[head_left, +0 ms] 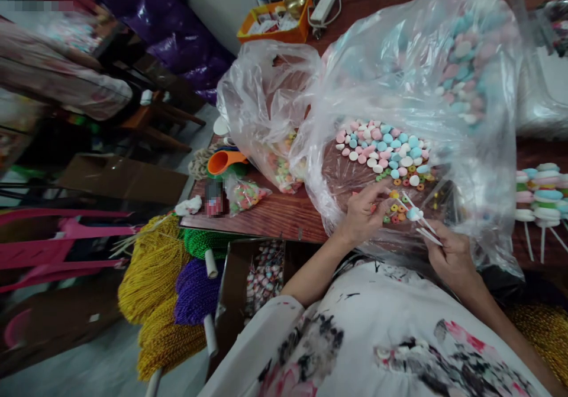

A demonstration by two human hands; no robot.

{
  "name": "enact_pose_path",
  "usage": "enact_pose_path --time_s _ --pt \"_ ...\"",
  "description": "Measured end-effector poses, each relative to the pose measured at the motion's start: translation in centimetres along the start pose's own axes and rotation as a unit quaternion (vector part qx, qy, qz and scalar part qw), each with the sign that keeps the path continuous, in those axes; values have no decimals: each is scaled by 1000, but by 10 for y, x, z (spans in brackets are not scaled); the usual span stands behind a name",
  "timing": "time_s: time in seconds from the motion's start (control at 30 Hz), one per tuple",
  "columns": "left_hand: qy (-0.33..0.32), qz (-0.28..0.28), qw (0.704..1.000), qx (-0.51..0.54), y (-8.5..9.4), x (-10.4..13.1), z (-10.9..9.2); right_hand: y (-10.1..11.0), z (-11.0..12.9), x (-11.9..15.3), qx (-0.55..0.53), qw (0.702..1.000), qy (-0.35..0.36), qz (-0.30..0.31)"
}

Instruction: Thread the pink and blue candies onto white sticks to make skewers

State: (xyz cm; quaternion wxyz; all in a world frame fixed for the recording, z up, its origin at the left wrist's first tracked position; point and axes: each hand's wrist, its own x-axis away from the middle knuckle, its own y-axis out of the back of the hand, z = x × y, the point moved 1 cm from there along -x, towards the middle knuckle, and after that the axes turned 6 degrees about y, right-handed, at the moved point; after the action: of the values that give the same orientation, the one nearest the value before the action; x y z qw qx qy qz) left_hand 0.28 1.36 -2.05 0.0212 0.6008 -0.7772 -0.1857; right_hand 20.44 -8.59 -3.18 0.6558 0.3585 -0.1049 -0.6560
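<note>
My right hand (450, 252) is closed around a few thin white sticks (428, 231) that point up and left. A pale blue and white piece (414, 214) sits at the sticks, apparently threaded on one. My left hand (366, 213) is pinched just left of them, beside small yellow and orange rings (397, 210); what lies between its fingertips is too small to make out. Pink, blue and white rounded pieces (384, 142) lie heaped just beyond, inside the mouth of a large clear plastic bag (412, 60) spread over the wooden table (275, 213).
Finished-looking sticks stacked with coloured pieces (548, 196) lie at right. To the left are a smaller clear bag (270, 89), an orange cup (225, 161) and a small bag of rings (246, 196). Yellow cord bundles (153, 261) and a cardboard box (231, 290) stand below the table edge.
</note>
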Motion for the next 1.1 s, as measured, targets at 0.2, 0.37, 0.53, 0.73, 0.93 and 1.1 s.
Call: enact_pose_path --time_s 0.2,0.37,0.53,0.73,0.93,1.1 --pt "268 43 892 360 -9 -7 -16 -10 -5 7 -90 994 -38 -51" --pt "373 88 829 407 -30 6 -23 -21 -10 18 -107 991 -70 -48" --pt "313 132 875 344 -34 2 -19 -26 -12 12 -139 984 -94 -54" --pt "90 40 993 -68 14 -66 12 -22 -24 -1 -150 970 -147 -120" --pt "-46 74 944 -319 26 -89 42 -25 -42 9 -138 976 -135 -98" --pt "-46 22 908 -416 29 -95 52 -25 -44 12 -118 982 -123 -83"
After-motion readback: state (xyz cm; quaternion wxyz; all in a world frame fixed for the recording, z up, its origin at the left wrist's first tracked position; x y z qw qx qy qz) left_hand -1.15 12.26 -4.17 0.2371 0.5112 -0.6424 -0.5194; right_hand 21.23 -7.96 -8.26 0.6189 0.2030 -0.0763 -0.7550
